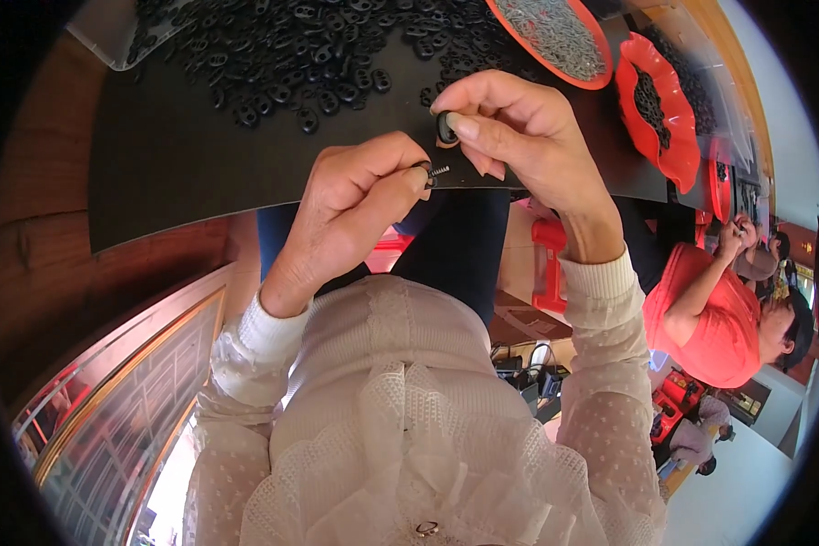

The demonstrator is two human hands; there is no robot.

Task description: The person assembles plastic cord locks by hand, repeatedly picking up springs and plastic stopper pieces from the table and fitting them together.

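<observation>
My left hand is closed, with thumb and forefinger pinching a small black plastic cord lock part. Out of that part a short metal spring sticks toward the right. My right hand holds a black oval cord lock shell between thumb and fingertips, slightly higher and to the right, apart from the spring. Both hands are over the near edge of a black work surface. Beyond them lies a loose heap of black oval cord lock pieces, many with two holes.
An orange-rimmed dish of small metal springs stands at the far right. Beside it is a red wavy-edged bowl of small black parts. A clear plastic box is at the far left. A person in a red shirt works at right.
</observation>
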